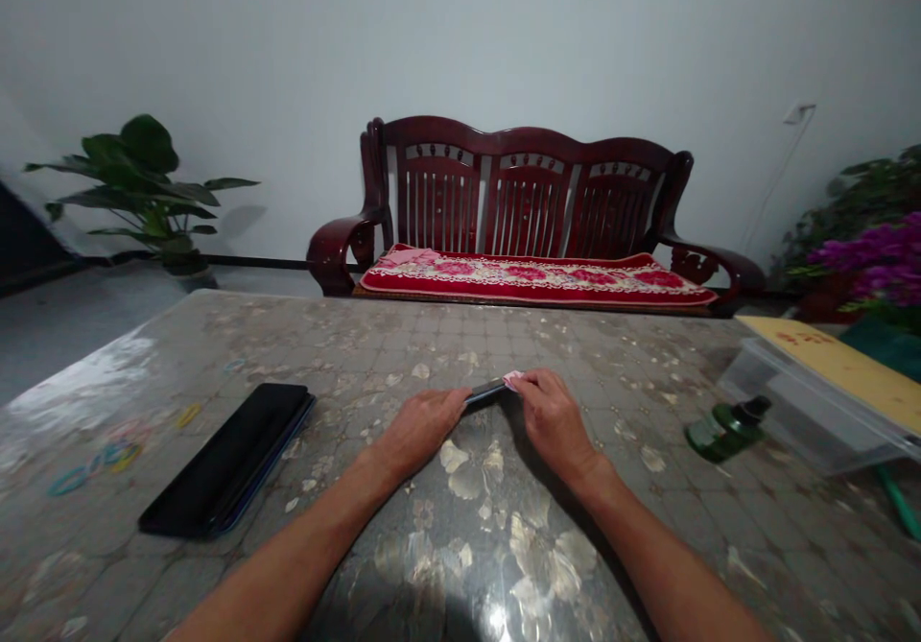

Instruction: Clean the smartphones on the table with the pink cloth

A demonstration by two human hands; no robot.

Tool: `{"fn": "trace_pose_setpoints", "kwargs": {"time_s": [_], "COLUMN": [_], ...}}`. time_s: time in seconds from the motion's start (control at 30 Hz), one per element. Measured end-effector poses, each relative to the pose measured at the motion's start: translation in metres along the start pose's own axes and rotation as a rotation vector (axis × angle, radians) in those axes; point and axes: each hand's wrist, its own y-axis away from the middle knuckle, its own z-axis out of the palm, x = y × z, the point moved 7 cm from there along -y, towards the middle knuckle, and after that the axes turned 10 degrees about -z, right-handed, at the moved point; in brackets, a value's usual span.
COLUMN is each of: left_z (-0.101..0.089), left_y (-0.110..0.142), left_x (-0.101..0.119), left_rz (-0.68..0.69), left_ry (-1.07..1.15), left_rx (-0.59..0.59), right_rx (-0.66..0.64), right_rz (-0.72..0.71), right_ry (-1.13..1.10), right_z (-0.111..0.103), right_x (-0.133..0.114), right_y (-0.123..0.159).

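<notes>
Just above the middle of the table, a thin, dark, flat object that looks like a phone (485, 392) shows nearly edge-on between my two hands. My left hand (424, 421) grips its left end, fingers wrapped around it. At the other end, my right hand (554, 419) is closed on a small pinkish cloth (512, 379), pressed against the phone's edge. Most of the cloth is hidden by the fingers. To the left of my left forearm lies a black, flat, tablet-like object (226, 460) with a bluish edge.
The table (403, 335) has a shiny floral cover. At right are a green bottle (726, 429) lying tilted and a clear plastic box (777, 407) under a yellow board (841, 364). Several coloured bands (107, 460) lie at far left. Behind stands a wooden bench (529, 191).
</notes>
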Motion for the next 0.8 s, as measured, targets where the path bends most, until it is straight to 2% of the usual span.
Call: {"fn": "trace_pose_setpoints", "kwargs": {"time_s": [0.17,0.23,0.43,0.5,0.67,0.73,0.8], "left_z": [-0.002,-0.004,-0.007,-0.009,-0.013,-0.014,-0.014], "left_y": [-0.001,-0.002,-0.003,-0.003,-0.003,-0.004,-0.005], "left_x": [-0.002,-0.002,-0.002,-0.002,-0.001,-0.002,-0.004], "left_rz": [0.002,-0.003,-0.039,-0.04,-0.041,-0.065,-0.097], "left_ry": [0.07,0.085,0.048,0.061,0.128,0.125,0.103], "left_rx": [-0.019,-0.036,-0.087,-0.087,-0.062,-0.071,-0.087], "right_rx": [-0.034,-0.047,0.009,0.012,-0.04,-0.041,-0.013], "right_rz": [-0.088,-0.107,-0.022,-0.019,-0.083,-0.061,0.002], "right_ry": [-0.045,-0.047,0.033,0.032,-0.017,-0.03,-0.034], "right_z": [0.016,0.017,0.004,0.004,0.014,0.014,0.009], "right_x": [-0.03,-0.032,0.001,0.002,-0.017,-0.011,0.007], "right_y": [-0.007,-0.009,-0.01,-0.009,-0.011,-0.012,-0.011]}}
